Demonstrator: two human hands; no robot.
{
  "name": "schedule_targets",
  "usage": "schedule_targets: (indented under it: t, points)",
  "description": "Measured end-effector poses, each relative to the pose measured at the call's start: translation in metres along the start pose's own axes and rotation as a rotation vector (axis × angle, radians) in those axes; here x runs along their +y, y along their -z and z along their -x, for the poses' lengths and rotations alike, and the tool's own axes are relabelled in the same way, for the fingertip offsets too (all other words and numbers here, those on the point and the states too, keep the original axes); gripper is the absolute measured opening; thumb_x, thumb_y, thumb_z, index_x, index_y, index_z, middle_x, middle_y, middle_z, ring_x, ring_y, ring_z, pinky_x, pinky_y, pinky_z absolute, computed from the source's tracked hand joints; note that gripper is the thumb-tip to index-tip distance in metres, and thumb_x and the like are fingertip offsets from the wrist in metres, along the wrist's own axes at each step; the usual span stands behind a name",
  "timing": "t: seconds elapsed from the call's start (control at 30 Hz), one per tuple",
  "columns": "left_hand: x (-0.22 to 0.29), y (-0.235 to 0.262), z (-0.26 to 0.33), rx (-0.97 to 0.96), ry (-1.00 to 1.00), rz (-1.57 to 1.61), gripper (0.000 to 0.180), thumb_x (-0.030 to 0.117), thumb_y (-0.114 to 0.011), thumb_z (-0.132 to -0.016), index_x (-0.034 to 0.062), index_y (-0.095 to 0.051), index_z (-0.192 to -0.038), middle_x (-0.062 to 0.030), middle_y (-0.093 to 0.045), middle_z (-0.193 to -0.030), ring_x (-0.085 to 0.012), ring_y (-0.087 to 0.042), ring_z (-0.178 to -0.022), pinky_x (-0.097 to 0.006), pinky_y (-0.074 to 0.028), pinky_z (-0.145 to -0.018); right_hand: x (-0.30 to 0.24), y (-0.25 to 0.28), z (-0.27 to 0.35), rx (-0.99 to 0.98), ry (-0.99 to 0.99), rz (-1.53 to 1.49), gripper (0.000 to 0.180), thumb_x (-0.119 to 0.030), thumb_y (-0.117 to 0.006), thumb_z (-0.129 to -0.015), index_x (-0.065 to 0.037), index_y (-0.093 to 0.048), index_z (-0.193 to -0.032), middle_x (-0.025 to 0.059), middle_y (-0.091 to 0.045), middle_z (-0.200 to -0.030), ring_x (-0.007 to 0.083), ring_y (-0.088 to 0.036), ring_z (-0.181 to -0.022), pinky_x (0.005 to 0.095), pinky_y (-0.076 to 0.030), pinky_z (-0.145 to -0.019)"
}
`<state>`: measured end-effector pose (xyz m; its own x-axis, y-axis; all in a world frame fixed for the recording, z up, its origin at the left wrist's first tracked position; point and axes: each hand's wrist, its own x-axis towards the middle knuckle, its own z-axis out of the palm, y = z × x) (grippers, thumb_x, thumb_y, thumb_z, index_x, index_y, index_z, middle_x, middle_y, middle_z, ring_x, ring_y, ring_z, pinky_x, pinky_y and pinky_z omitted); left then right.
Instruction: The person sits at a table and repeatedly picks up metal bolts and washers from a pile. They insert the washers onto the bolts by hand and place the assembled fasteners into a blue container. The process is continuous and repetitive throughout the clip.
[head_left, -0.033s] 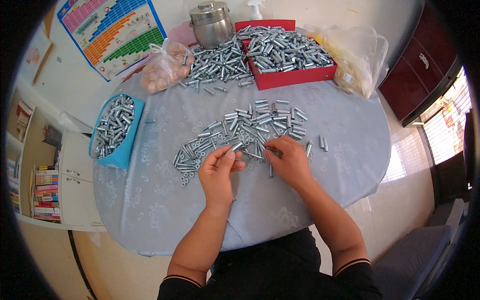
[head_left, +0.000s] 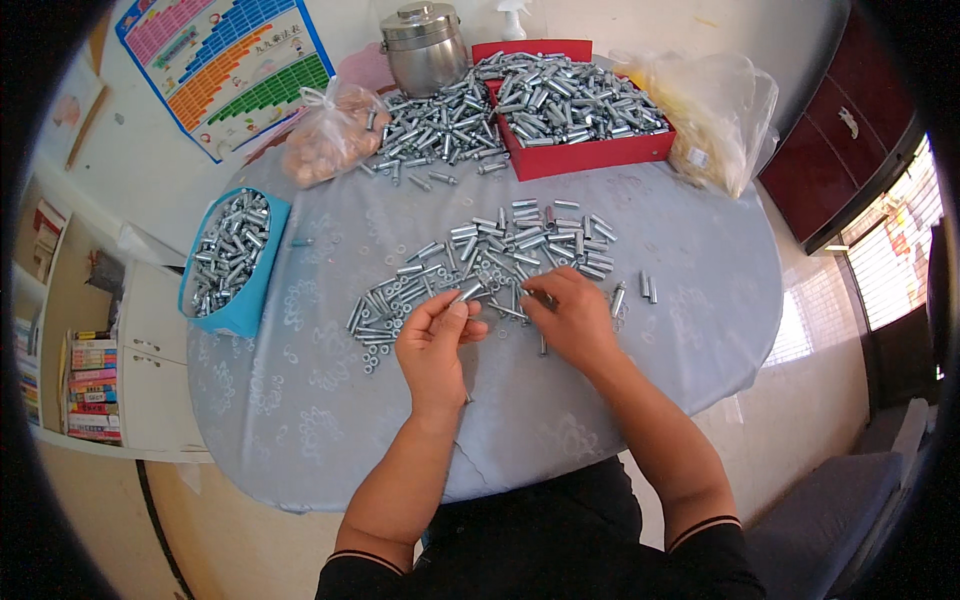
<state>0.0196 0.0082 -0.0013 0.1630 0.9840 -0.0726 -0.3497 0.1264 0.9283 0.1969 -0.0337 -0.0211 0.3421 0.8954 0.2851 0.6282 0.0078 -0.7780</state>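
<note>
A spread of silver metal bolts and sleeves (head_left: 505,250) lies on the round table with a pale blue cloth (head_left: 300,400). My left hand (head_left: 432,345) holds one silver sleeve (head_left: 468,292) between thumb and fingers, just above the near edge of the spread. My right hand (head_left: 572,318) rests beside it, fingertips pinched on a small metal part (head_left: 530,298) at the pile's edge. The two hands are a few centimetres apart. Two loose bolts (head_left: 648,287) lie to the right of my right hand.
A blue box of bolts (head_left: 235,262) sits at the left. At the back stand a red tray heaped with bolts (head_left: 575,110), a loose heap (head_left: 440,125), a steel pot (head_left: 425,45) and plastic bags (head_left: 325,135) (head_left: 715,115). A white bookshelf (head_left: 90,390) stands at the left.
</note>
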Motion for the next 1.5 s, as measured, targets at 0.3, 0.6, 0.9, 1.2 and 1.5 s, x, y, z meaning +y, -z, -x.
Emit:
schedule_targets:
  t: [0.3, 0.6, 0.9, 1.2, 1.5]
  points:
    - [0.003, 0.004, -0.003, 0.033, -0.045, 0.042, 0.021, 0.006, -0.062, -0.091, -0.0031, -0.061, -0.109, -0.0130, -0.070, -0.090, -0.0149, -0.065, -0.067, -0.026, -0.054, -0.062, -0.022, -0.021, -0.033, -0.138, -0.008, 0.334, 0.021, -0.018, -0.068, -0.077, -0.009, -0.069, -0.097, 0.0124, -0.061, -0.096, 0.0328, -0.063, -0.088, 0.0433, -0.052, -0.074]
    - [0.000, 0.002, -0.002, -0.075, 0.030, 0.001, 0.021, 0.006, -0.061, -0.090, -0.0023, -0.063, -0.109, -0.0127, -0.070, -0.090, -0.0152, -0.065, -0.067, -0.028, -0.055, -0.063, -0.017, 0.006, -0.022, -0.122, -0.162, -0.362, 0.017, -0.012, -0.069, -0.085, -0.005, -0.066, -0.101, 0.0060, -0.065, -0.091, 0.0156, -0.063, -0.078, 0.0285, -0.050, -0.071]
    - [-0.005, -0.002, 0.005, -0.259, 0.087, -0.094, 0.021, 0.003, -0.063, -0.089, -0.0038, -0.065, -0.108, -0.0134, -0.070, -0.090, -0.0164, -0.067, -0.071, -0.027, -0.056, -0.066, -0.014, 0.028, 0.012, -0.193, -0.236, -0.582, 0.022, -0.004, -0.070, -0.086, 0.000, -0.066, -0.107, 0.0025, -0.066, -0.089, 0.0083, -0.059, -0.080, 0.0234, -0.049, -0.072]
    - [-0.008, -0.002, 0.007, -0.426, 0.105, -0.123, 0.021, 0.001, -0.062, -0.090, -0.0038, -0.064, -0.110, -0.0127, -0.070, -0.093, -0.0174, -0.068, -0.076, -0.029, -0.057, -0.068, -0.010, 0.037, 0.027, -0.222, -0.375, -0.527, 0.019, -0.016, -0.063, -0.093, 0.002, -0.067, -0.097, 0.0011, -0.063, -0.079, 0.0074, -0.054, -0.067, 0.0229, -0.044, -0.060]
    - [-0.009, -0.003, 0.006, -0.432, 0.171, -0.059, 0.021, 0.002, -0.062, -0.090, -0.0038, -0.064, -0.110, -0.0132, -0.070, -0.094, -0.0179, -0.068, -0.076, -0.029, -0.058, -0.069, -0.005, 0.025, 0.039, 0.017, -0.128, -0.606, 0.017, -0.016, -0.064, -0.091, 0.001, -0.066, -0.092, -0.0004, -0.059, -0.076, 0.0071, -0.051, -0.067, 0.0242, -0.042, -0.059]
